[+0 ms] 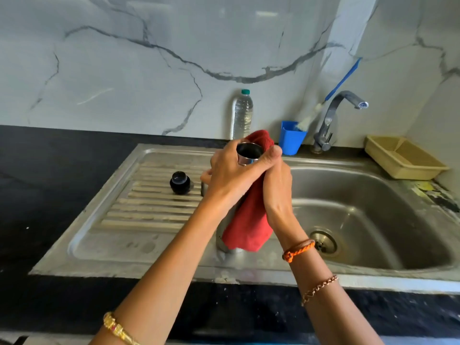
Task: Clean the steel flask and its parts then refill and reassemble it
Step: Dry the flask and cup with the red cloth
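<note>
I am at the drying step, I think; my left hand [225, 174] grips the steel flask [249, 153] near its open mouth, and it stands upright on the sink [159, 247] edge, between the drainboard and the basin; my right hand [275, 185] presses the red cloth [249, 220] around its body, fingers curled on the cloth. The black stopper [180, 182] waits on the drainboard; next I probably must wipe it too, then refill from the water bottle [242, 114].

1. My black desk [62, 175] carries the steel sink [159, 247].
2. Left of my fingers [224, 158], a black cap [180, 182] sits on the drainboard.
3. Beyond them stand a water bottle [242, 115] and blue cup [291, 141]; far right, a beige tray [403, 158].
</note>
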